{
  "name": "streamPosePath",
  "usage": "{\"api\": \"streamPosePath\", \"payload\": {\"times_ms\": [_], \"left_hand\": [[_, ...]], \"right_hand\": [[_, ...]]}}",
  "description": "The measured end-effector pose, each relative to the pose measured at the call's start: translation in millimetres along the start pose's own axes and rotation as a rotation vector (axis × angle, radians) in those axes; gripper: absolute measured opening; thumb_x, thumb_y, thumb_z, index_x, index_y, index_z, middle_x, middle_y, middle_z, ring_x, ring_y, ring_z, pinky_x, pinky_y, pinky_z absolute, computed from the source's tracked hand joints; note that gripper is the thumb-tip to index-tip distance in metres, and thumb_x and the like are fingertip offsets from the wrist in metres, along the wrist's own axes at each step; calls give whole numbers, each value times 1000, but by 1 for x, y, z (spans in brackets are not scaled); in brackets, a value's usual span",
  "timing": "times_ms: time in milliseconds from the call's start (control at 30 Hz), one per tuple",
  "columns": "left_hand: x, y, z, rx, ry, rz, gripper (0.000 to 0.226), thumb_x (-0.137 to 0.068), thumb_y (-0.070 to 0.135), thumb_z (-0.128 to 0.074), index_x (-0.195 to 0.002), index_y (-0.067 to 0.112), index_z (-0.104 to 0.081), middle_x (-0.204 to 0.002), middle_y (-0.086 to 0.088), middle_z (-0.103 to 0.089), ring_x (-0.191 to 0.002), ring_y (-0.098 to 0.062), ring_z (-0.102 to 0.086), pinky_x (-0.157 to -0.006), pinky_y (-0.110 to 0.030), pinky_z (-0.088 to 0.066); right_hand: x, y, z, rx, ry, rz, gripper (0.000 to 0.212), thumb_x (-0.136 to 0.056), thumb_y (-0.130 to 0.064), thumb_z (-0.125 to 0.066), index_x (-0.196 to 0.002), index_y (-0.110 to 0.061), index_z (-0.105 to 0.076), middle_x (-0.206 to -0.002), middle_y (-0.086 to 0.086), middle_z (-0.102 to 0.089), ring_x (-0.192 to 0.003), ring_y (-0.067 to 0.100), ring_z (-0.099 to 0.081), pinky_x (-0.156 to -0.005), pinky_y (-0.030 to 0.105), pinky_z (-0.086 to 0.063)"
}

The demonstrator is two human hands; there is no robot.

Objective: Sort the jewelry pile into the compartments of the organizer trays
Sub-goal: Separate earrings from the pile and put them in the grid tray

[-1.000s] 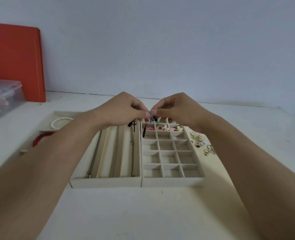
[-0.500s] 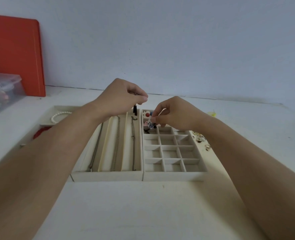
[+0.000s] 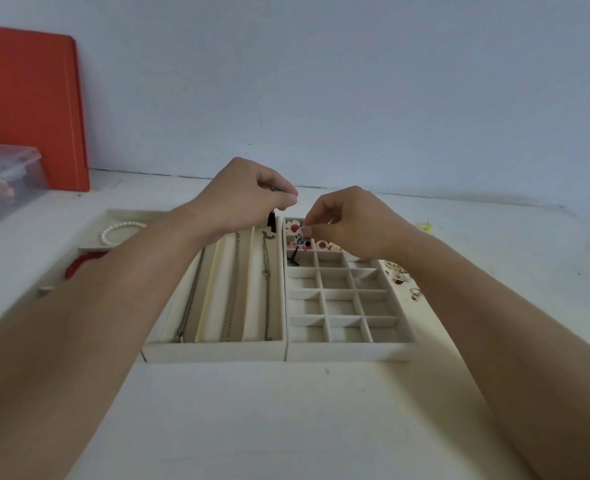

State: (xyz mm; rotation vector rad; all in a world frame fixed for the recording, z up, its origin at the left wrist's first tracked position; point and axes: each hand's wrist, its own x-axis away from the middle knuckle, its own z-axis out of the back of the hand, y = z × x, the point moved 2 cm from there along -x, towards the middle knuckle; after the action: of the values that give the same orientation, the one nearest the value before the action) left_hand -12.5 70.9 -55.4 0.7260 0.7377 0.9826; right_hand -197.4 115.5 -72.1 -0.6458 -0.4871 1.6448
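Nearest, the beige felt grid tray (image 3: 347,351) of small square cells sits touching the beige long-slot tray (image 3: 213,351), where three thin metal chains (image 3: 230,289) lie lengthwise. Over the grid tray's far rows, the right hand (image 3: 349,225) pinches a small white blue-patterned earring (image 3: 300,239) with a black dangling tail, much as half a second ago. The left hand (image 3: 248,195), fingers curled, pinches a small black pendant piece (image 3: 271,221) above the trays' seam, now slightly lower and closer to the right hand. Farther left lies a white pearl bracelet (image 3: 120,232).
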Motion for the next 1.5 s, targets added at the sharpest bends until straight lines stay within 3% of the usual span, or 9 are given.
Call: {"api": "streamPosePath", "payload": {"times_ms": [200, 367, 633, 800, 967, 1100, 1167, 1333, 1500], "left_hand": [[-2, -3, -2, 9, 1, -12, 6, -87, 22, -76, -92, 22, -79, -83, 11, -74, -74, 6, -65, -75, -16, -48], [-3, -4, -4, 9, -3, -8, 5, -87, 22, -76, -91, 22, -79, -82, 11, -74, -75, 5, -65, -72, -17, -46], [-3, -5, -4, 0, -3, 16, 5, -87, 24, -76, -91, 23, -79, -91, 8, -76, -91, -7, -70, -68, -17, -46], [-3, -5, -5, -4, -9, 19, 6, -88, 23, -75, -92, 23, -79, -91, 7, -76, -86, -5, -69, -64, -14, -45], [-3, -6, -7, -9, -17, 30, 6, -88, 24, -75, -92, 23, -79, -87, 5, -76, -76, -4, -63, -55, -8, -42], [-2, -5, -7, -15, -18, 25, 8, -88, 24, -74, -94, 23, -79, -89, 7, -75, -81, -2, -64, -60, -11, -42], [-2, -5, -7, -13, -17, 26, 7, -88, 24, -74, -94, 23, -79, -90, 6, -76, -84, -4, -65, -60, -12, -42], [-2, -5, -7, -24, -17, 22, 7, -88, 23, -75, -94, 23, -79, -91, 7, -76, -91, -7, -68, -67, -14, -46], [-2, -5, -7, -31, -18, 27, 7, -88, 23, -75, -93, 23, -79, -85, 10, -75, -86, -7, -67, -64, -12, -44]], "right_hand": [[0, -1, 6, -7, 140, -37, 5, -87, -28, -75, -85, -24, -74, -78, -11, -75, -53, -3, -60, -54, 18, -46], [2, -3, 5, -4, 49, -47, 5, -89, -25, -73, -90, -19, -72, -77, -6, -76, -44, -1, -56, -44, 9, -37], [1, 0, -2, -6, -86, -46, 3, -87, -23, -77, -90, -23, -77, -80, -10, -77, -64, 2, -65, -46, 5, -36], [1, 5, -4, 95, -126, -53, 2, -84, -26, -79, -86, -28, -79, -66, -26, -68, -60, -13, -58, -55, 4, -37], [1, 6, -6, 247, -110, -56, 8, -83, -35, -81, -89, -30, -80, -74, -21, -65, -68, -5, -56, -59, 13, -36], [1, 5, -6, 184, -93, -8, 6, -84, -27, -81, -88, -23, -81, -52, -28, -58, -57, -18, -52, -52, 4, -35], [1, 4, -8, 193, -77, 21, 7, -83, -25, -81, -90, -22, -81, -59, -23, -60, -58, -22, -50, -54, 1, -35], [-2, 3, -13, 219, -56, 22, 6, -86, -28, -79, -90, -24, -79, -73, -17, -66, -64, -8, -56, -60, 11, -38], [0, 2, -14, 284, -108, -28, 14, -90, -38, -73, -92, -24, -77, -70, -15, -55, -64, 2, -49, -55, 16, -33]]}}
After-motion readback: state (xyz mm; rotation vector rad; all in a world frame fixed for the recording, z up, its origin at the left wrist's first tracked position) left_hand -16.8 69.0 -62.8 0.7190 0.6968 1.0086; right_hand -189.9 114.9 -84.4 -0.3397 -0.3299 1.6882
